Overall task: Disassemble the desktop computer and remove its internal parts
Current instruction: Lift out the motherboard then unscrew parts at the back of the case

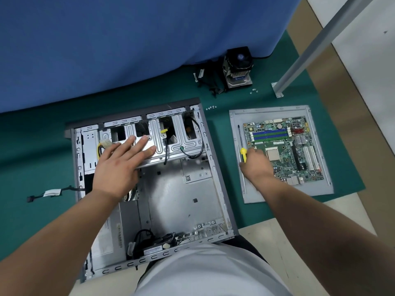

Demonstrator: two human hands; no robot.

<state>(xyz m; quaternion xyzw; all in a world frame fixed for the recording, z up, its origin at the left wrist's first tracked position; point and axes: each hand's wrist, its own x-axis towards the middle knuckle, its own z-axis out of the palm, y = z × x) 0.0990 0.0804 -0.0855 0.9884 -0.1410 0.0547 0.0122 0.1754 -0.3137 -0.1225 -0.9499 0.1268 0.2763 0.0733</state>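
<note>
The open computer case [177, 189] lies flat on the green mat with its motherboard bay bare. My left hand [121, 163] rests flat, fingers straight, on the silver drive cage [181, 144] at the case's far side. The green motherboard [284, 150] lies on the grey side panel [320, 189] to the right. My right hand [256, 163] is on that panel at the board's left edge, fingers curled around the yellow handle of a screwdriver [242, 153] whose dark shaft points away from me.
A CPU cooler with fan [238, 67] and black cables [207, 82] sit at the back by the blue cloth. Small screws [211, 107] lie on the mat. A loose cable [51, 193] trails left of the case. A metal post [310, 48] stands at the right.
</note>
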